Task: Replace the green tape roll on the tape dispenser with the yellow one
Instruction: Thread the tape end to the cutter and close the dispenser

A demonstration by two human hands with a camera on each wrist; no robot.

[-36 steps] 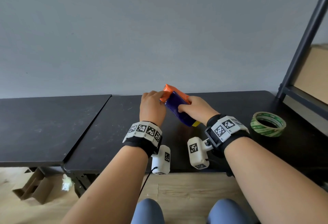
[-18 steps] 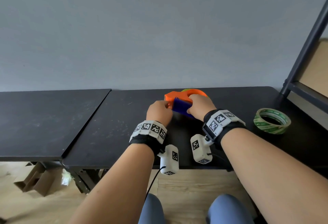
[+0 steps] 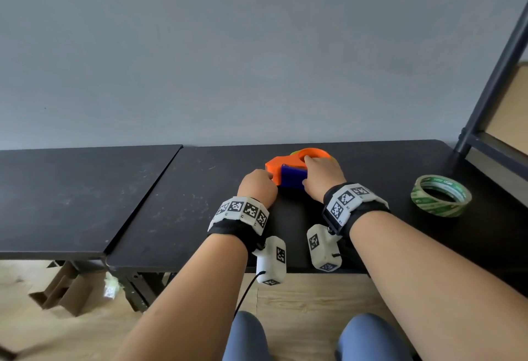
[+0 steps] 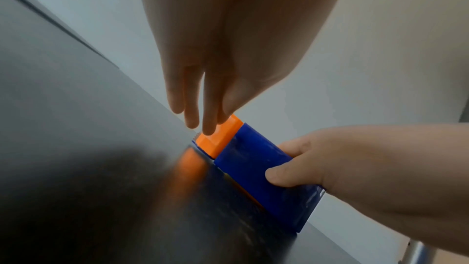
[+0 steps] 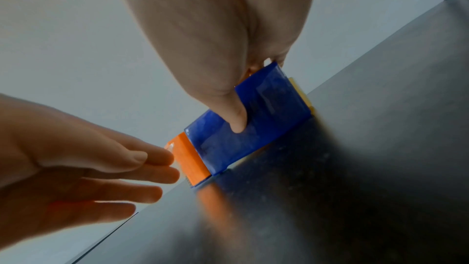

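Dispenser [image 3: 288,173] sits on bench [image 3: 183,203], orange body w/ blue side plate. Green roll [image 3: 441,195] lies flat on bench well to the right, off the dispenser. Yellow roll [image 5: 302,92] only shows as a thin edge behind the blue plate, looks seated.

Step, by my read: set dispenser down, let go. Do it well: keep base flat, release slowly so it doesn't tip, keep fingers clear of the toothed cutter at orange end.

Right hand [image 3: 321,177] grips dispenser from above, thumb pressed on blue plate, fingers over the top. Left hand [image 3: 257,189] spread, fingers straight, tips touching orange end. Both wrists low over bench.
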